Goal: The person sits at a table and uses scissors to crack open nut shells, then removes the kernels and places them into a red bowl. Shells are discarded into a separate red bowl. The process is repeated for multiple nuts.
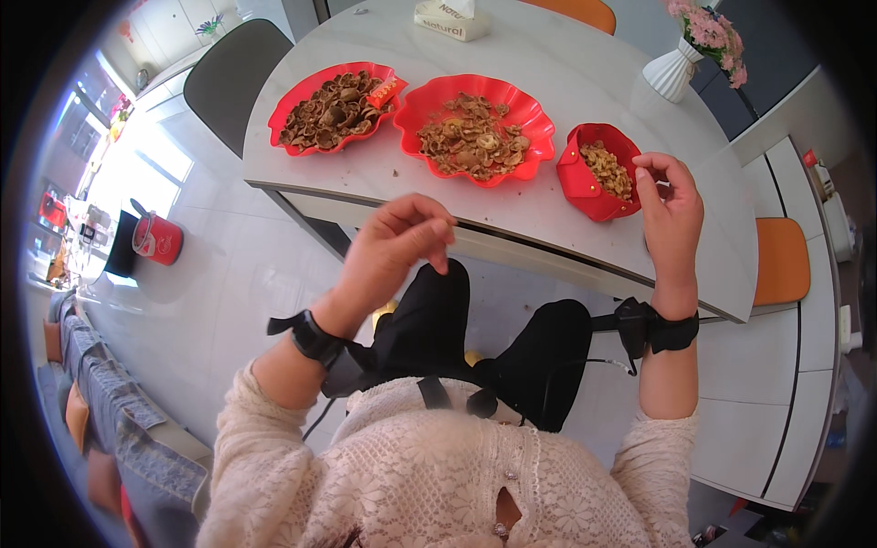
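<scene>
My left hand (402,239) hovers in front of the table edge, above my lap. Its thumb and fingers are pinched together, and whatever they hold is too small to make out. At the right, my right hand (673,201) has thumb and forefinger closed at the rim of a red folded box (582,187). Shelled walnut kernels (605,169) fill that box. Left of it, a red scalloped plate (539,128) carries broken walnut pieces and shell bits. Another red plate (285,99) farther left is heaped with brown walnut shells (333,108) and a small red wrapper (385,91).
The white marble-look table (548,46) has crumbs near its front edge. A tissue pack (452,20) and a white vase (673,71) of pink flowers stand toward the back. Around it are a grey chair (236,78) and an orange seat (783,260). A red bucket (163,242) sits on the floor.
</scene>
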Available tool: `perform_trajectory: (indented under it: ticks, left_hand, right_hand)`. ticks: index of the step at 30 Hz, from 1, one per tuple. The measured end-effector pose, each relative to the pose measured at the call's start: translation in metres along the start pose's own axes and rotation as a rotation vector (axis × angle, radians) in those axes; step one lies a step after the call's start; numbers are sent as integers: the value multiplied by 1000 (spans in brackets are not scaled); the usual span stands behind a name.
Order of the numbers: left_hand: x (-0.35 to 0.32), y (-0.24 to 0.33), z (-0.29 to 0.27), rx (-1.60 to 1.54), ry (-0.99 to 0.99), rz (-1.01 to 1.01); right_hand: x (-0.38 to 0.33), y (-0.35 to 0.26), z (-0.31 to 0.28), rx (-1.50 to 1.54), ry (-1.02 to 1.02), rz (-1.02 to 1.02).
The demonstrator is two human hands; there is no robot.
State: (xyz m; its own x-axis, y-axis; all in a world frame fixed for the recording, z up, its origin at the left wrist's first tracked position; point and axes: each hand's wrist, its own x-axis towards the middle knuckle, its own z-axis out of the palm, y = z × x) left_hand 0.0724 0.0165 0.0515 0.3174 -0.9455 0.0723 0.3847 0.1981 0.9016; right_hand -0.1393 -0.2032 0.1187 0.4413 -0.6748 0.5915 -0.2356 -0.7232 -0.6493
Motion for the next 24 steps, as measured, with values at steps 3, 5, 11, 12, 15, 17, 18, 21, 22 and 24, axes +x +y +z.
perform_trajectory:
  ticks: [3, 5, 11, 12, 15, 17, 18, 21, 22, 24]
  left_hand:
    - [10, 37, -26, 176, 155, 111]
    - [20, 58, -41, 359, 228, 214]
    - [49, 92, -76, 539, 328, 264]
    - [52, 95, -81, 592, 349, 244]
    - [62, 102, -93, 774, 415, 200]
    - [67, 106, -98, 933, 497, 158]
    - [70, 105, -97, 992, 488, 202]
    - [76, 103, -89, 1132, 487, 301]
    - [79, 99, -82, 1155, 499, 314]
    - [87, 96, -67, 1212, 402, 305]
  right_hand:
    - [8, 7, 5, -88, -62, 45]
    - [9, 11, 7, -124, -88, 86]
    - [1, 27, 1, -109, 114, -146]
    - [-3, 32, -3, -42, 153, -99]
    - [-14, 53, -13, 107, 256, 28]
    - [-20, 70, -20, 133, 306, 96]
    - [-22, 78, -23, 66, 287, 139]
    - [-28, 97, -28, -98, 229, 229]
    - [-30, 101, -28, -127, 212, 227]
    - [-30, 106, -26, -162, 182, 203]
